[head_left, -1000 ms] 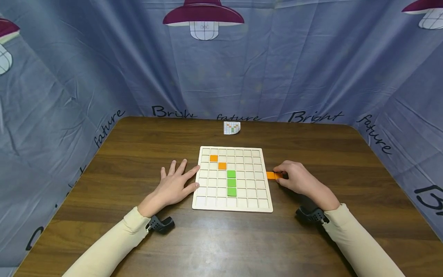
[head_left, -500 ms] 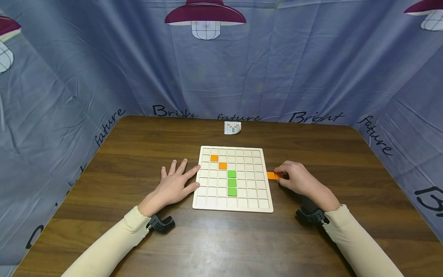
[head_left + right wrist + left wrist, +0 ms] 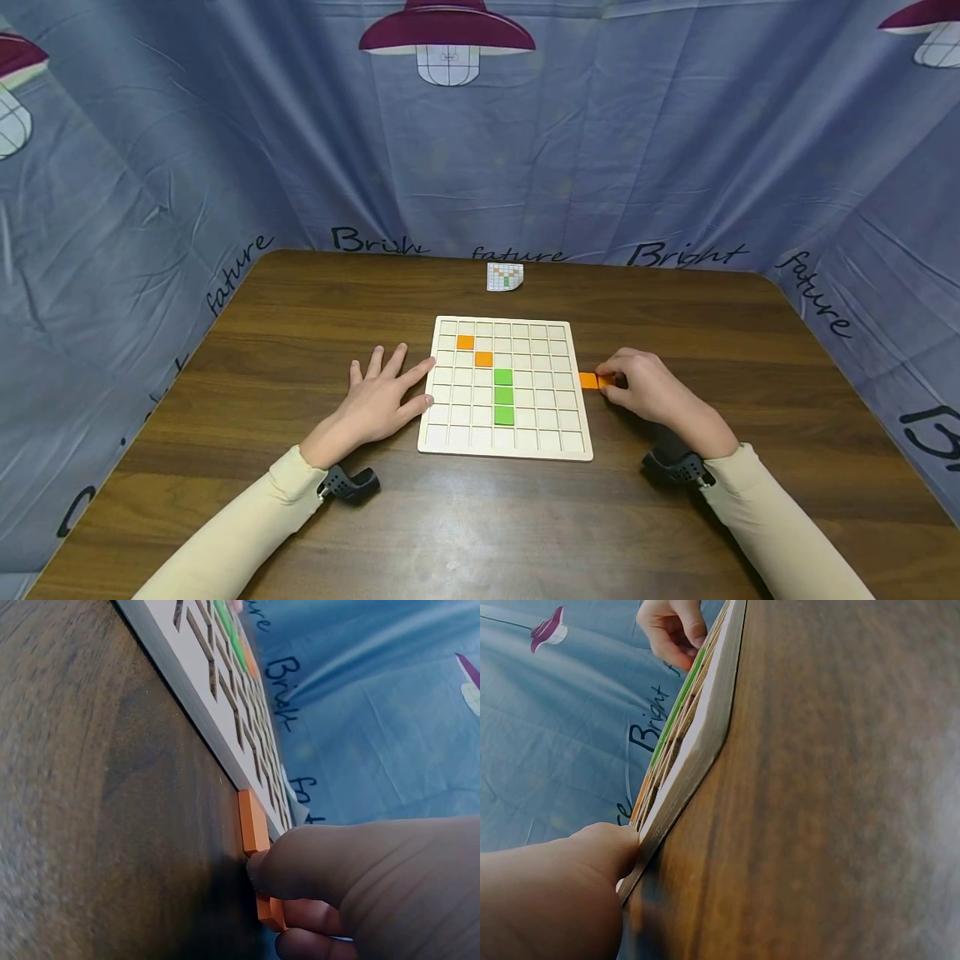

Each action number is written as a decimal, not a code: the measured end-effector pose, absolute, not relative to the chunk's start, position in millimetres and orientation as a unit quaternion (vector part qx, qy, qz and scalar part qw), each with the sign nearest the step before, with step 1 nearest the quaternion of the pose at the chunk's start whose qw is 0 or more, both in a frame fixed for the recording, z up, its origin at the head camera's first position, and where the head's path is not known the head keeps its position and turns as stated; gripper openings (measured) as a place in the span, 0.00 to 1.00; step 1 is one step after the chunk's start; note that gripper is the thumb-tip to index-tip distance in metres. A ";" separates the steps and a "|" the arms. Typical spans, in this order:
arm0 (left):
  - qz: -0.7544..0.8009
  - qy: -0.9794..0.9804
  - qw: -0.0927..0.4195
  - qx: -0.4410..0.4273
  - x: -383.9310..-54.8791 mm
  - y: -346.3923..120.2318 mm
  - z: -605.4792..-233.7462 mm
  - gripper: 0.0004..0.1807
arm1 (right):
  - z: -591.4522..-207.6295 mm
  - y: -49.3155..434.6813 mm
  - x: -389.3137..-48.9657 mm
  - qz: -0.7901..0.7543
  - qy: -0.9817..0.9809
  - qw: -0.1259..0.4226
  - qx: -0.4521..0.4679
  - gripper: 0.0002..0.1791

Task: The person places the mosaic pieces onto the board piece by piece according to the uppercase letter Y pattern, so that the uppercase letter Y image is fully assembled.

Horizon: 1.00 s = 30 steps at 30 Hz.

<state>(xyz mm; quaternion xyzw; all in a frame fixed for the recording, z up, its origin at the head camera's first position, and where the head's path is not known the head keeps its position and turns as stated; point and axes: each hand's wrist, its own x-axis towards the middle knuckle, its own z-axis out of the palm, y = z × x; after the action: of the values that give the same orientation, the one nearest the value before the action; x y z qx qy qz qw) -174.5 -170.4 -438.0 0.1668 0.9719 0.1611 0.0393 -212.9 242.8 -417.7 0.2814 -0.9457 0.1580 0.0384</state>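
Observation:
A pale wooden grid board lies on the table in the head view. Set in its cells are two orange tiles on a diagonal and a column of three green tiles. My left hand is spread flat, its thumb and index fingertip at the board's left edge. Off the right edge lie two more orange tiles in a row, the nearer tile against the board's side. My right hand pinches the outer orange tile between thumb and fingers, partly hiding it.
Behind the board a small paper card with a printed coloured grid lies near the back edge of the wooden table. A blue curtain with lamp prints and lettering encloses the back and sides. Each wrist wears a dark strap.

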 end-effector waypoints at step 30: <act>0.157 0.973 0.051 0.160 -174.1 -170.6 -438.4 0.34 | -409.6 179.3 -244.0 0.191 -0.926 0.024 0.326 0.09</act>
<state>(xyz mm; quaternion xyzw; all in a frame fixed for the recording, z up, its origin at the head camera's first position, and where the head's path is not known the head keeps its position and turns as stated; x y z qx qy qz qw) -174.1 -170.6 -438.4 0.1598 0.9733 0.1569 0.0512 -244.0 179.3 -409.6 0.3256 -0.9257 0.1907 0.0240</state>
